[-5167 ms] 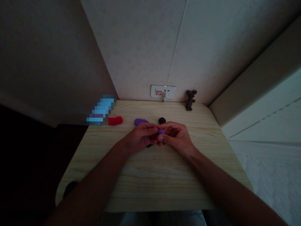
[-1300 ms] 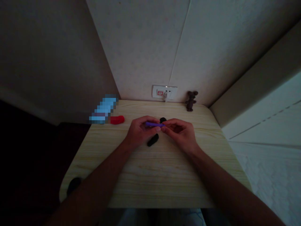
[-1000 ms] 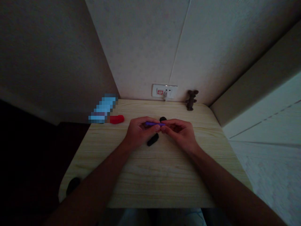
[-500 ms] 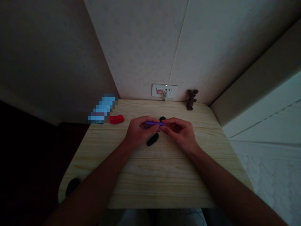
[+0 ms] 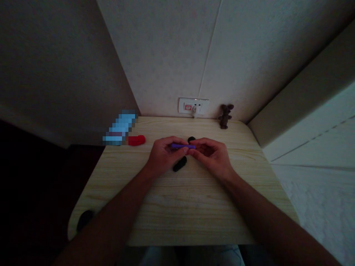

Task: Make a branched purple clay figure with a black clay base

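Observation:
Over the middle of a light wooden table [image 5: 183, 207], my left hand [image 5: 163, 155] and my right hand [image 5: 212, 155] meet with fingers pinched. Between them they hold a flat purple clay piece [image 5: 183, 146], seen edge-on as a thin strip. Just below the hands a black clay roll [image 5: 179, 164] lies on the table. A small black clay lump [image 5: 191, 139] shows right behind my fingers.
A red clay piece [image 5: 136, 140] lies at the table's far left, next to a blurred blue item [image 5: 119, 129]. A small dark figurine [image 5: 226, 116] stands by the wall near a socket [image 5: 193, 106]. A dark lump [image 5: 84, 218] sits at the near left corner.
Five seconds ago the hands pinched a small purple lump and another purple piece lay behind them; now they hold a thin purple strip. Over the last second the hands barely moved.

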Tool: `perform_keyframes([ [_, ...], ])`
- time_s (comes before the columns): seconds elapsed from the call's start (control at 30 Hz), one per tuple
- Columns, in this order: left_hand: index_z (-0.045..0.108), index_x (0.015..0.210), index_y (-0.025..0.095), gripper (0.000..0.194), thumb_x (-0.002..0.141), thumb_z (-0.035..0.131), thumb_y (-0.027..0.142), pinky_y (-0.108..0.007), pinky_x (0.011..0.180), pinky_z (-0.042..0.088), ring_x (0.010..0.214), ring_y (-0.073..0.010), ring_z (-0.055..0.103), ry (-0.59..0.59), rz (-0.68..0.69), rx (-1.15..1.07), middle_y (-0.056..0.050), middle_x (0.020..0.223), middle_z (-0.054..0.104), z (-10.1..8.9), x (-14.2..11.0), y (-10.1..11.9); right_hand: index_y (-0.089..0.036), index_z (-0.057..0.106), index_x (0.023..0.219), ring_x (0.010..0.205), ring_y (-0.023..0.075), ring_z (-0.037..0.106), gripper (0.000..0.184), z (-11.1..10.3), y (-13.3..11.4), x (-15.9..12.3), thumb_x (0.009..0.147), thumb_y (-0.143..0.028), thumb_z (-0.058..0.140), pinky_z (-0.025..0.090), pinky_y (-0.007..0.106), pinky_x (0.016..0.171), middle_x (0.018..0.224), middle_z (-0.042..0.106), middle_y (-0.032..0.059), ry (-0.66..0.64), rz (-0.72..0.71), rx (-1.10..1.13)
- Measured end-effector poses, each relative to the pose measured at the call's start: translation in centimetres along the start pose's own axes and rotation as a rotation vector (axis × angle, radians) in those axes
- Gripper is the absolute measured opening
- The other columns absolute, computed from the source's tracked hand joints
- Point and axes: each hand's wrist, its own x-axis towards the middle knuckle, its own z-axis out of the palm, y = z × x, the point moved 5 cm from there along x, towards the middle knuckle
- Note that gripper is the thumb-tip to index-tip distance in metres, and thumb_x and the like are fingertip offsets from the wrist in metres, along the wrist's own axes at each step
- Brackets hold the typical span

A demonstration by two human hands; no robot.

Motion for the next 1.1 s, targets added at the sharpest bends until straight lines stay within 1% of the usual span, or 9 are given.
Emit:
perform_keyframes([
  [0.17, 0.080, 0.087, 0.017, 0.019, 0.075, 0.089, 0.029, -0.028, 0.071, 0.065, 0.076, -0.0184, 0.077, -0.015, 0.025, -0.029, -0.006, 0.084, 0.081, 0.03, -0.01, -0.04, -0.024, 0.084, 0.091, 0.078, 0.0189, 0.078, 0.031, -0.04, 0.04, 0.01, 0.068, -0.037, 0.100, 0.066, 0.033, 0.077, 0.085, 0.083, 0.0031, 0.003, 0.005, 0.002],
  [0.33, 0.079, 0.090, 0.017, 0.023, 0.077, 0.088, 0.033, -0.027, 0.069, 0.065, 0.077, -0.0190, 0.078, -0.019, 0.010, -0.053, -0.006, 0.087, 0.081, 0.01, -0.02, -0.29, -0.026, 0.084, 0.093, 0.080, 0.0174, 0.078, 0.030, 0.06, -0.49, 0.01, 0.070, -0.036, 0.099, 0.065, 0.031, 0.079, 0.089, 0.082, 0.0022, -0.002, -0.041, -0.003],
  [0.43, 0.079, 0.088, 0.017, 0.021, 0.078, 0.088, 0.033, -0.028, 0.072, 0.065, 0.077, -0.0192, 0.078, -0.030, 0.006, -0.029, -0.007, 0.086, 0.081, 0.11, -0.04, -0.18, -0.026, 0.084, 0.095, 0.080, 0.0183, 0.078, 0.032, 0.12, -0.34, 0.02, 0.069, -0.037, 0.099, 0.066, 0.032, 0.079, 0.090, 0.083, 0.0027, -0.013, -0.014, 0.000],
  [0.5, 0.079, 0.088, 0.017, 0.022, 0.076, 0.089, 0.032, -0.028, 0.073, 0.065, 0.078, -0.0187, 0.078, -0.037, 0.002, -0.047, -0.007, 0.087, 0.081, 0.17, -0.05, -0.14, -0.025, 0.084, 0.094, 0.079, 0.0180, 0.078, 0.030, 0.09, -0.25, 0.04, 0.070, -0.036, 0.098, 0.065, 0.032, 0.078, 0.087, 0.083, 0.0028, -0.015, -0.004, -0.008],
  [0.6, 0.078, 0.094, 0.016, 0.029, 0.074, 0.091, 0.033, -0.028, 0.073, 0.065, 0.077, -0.0186, 0.078, -0.033, -0.027, -0.112, -0.006, 0.087, 0.081, 0.11, -0.03, -0.36, -0.024, 0.084, 0.091, 0.076, 0.0178, 0.078, 0.028, -0.20, -0.41, 0.10, 0.071, -0.036, 0.098, 0.065, 0.031, 0.075, 0.084, 0.083, 0.0028, 0.012, -0.029, -0.049],
  [0.67, 0.076, 0.093, 0.016, 0.031, 0.074, 0.091, 0.035, -0.030, 0.072, 0.065, 0.075, -0.0189, 0.078, -0.021, -0.047, -0.132, -0.006, 0.087, 0.081, -0.01, 0.00, -0.60, -0.024, 0.083, 0.091, 0.076, 0.0178, 0.077, 0.027, -0.40, -0.59, 0.13, 0.072, -0.037, 0.097, 0.065, 0.031, 0.074, 0.085, 0.082, 0.0031, 0.033, -0.050, -0.073],
  [0.8, 0.077, 0.087, 0.016, 0.028, 0.075, 0.090, 0.037, -0.032, 0.072, 0.066, 0.075, -0.0203, 0.078, 0.000, -0.035, -0.093, -0.007, 0.084, 0.081, -0.19, 0.04, -0.65, -0.024, 0.082, 0.092, 0.077, 0.0184, 0.078, 0.029, -0.44, -0.70, 0.15, 0.073, -0.040, 0.096, 0.065, 0.032, 0.074, 0.086, 0.082, 0.0037, 0.034, -0.064, -0.085],
  [1.0, 0.083, 0.087, 0.017, 0.029, 0.071, 0.094, 0.038, -0.034, 0.074, 0.068, 0.077, -0.0231, 0.081, 0.000, -0.050, -0.069, -0.008, 0.086, 0.084, -0.11, -0.03, -0.38, -0.024, 0.082, 0.089, 0.072, 0.0185, 0.077, 0.031, -0.33, -0.42, 0.07, 0.070, -0.043, 0.097, 0.065, 0.032, 0.070, 0.082, 0.082, 0.0030, 0.030, -0.053, -0.094],
  [1.1, 0.084, 0.086, 0.018, 0.027, 0.070, 0.094, 0.038, -0.034, 0.074, 0.068, 0.078, -0.0239, 0.081, -0.010, -0.042, -0.033, -0.008, 0.086, 0.084, -0.09, -0.03, -0.26, -0.023, 0.081, 0.089, 0.074, 0.0191, 0.077, 0.033, -0.31, -0.47, -0.04, 0.070, -0.045, 0.097, 0.065, 0.033, 0.071, 0.084, 0.082, 0.0036, 0.029, -0.061, -0.104],
])
